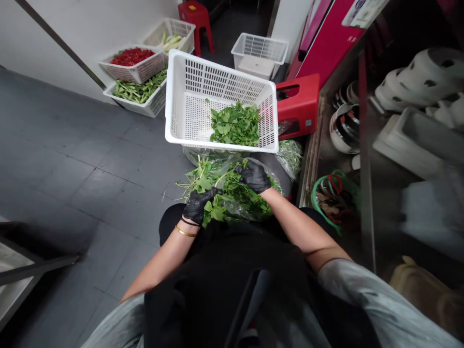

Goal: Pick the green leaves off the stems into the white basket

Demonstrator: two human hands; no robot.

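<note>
Both of my hands wear black gloves. My left hand [197, 206] is closed around a bunch of leafy green stems [203, 178], whose ends stick out to the left. Close by on the right, my right hand [255, 177] has its fingers curled in at the leafy side of the greens, pinching a stem. Below the hands, more leafy greens lie in a clear plastic bag [237, 207] at my lap. Just beyond stands a white slotted basket [175, 101], tilted in view, with a pile of picked green leaves [235, 124] on its right side.
White baskets with red chillies [132, 56], green beans [139, 88] and pale vegetables [171, 42] stand at the back left. A red stool [306, 108] lies behind the basket's right side. On the right are a green-rimmed bin [315, 193] and a metal shelf post [366, 193].
</note>
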